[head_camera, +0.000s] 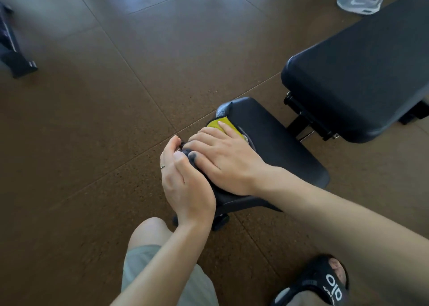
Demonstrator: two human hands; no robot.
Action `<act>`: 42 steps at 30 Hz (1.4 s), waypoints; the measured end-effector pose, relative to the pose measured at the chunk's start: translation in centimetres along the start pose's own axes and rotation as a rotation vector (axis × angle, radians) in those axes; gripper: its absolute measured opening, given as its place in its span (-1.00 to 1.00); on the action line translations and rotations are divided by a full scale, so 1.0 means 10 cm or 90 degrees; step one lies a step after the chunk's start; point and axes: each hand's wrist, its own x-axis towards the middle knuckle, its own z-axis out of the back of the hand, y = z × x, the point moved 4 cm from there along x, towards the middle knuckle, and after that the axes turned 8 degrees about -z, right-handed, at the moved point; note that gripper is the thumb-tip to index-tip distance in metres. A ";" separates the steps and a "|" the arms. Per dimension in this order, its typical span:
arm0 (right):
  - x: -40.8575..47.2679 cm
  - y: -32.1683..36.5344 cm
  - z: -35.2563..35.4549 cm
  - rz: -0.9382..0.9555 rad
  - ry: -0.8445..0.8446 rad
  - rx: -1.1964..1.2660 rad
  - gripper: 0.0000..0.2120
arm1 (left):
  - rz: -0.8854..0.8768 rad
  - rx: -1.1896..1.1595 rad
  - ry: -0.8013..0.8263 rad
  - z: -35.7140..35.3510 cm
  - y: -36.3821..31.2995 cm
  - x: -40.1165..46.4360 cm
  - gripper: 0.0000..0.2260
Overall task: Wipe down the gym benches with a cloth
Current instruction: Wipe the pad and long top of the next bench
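Here, the brown floor (97,129) spreads wide under a black gym bench (362,73), whose long back pad lies beyond its smaller seat pad (274,143). The right hand (228,159) lies flat, fingers straight, pressing a yellow-and-grey cloth (222,122) onto the seat's left edge. Touching it, the left hand (185,182) curls round the cloth's bunched dark end. A black slide sandal (322,282) sits lower right.
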 end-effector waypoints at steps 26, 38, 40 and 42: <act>-0.47 0.65 -0.28 0.037 -0.091 -0.276 -0.72 | 0.163 -0.208 -0.072 0.57 0.17 0.26 -0.61; -0.98 -0.04 -0.24 -0.024 -0.235 -0.122 -0.52 | -0.038 0.023 0.259 0.02 -0.17 0.20 -0.46; -0.87 -0.11 -0.13 -0.120 -0.193 -0.054 -0.50 | -0.123 0.144 0.286 -0.02 -0.26 0.14 -0.49; -0.67 -0.31 -0.03 -0.219 -0.107 0.009 -0.49 | -0.176 0.261 0.318 -0.06 -0.31 0.09 -0.56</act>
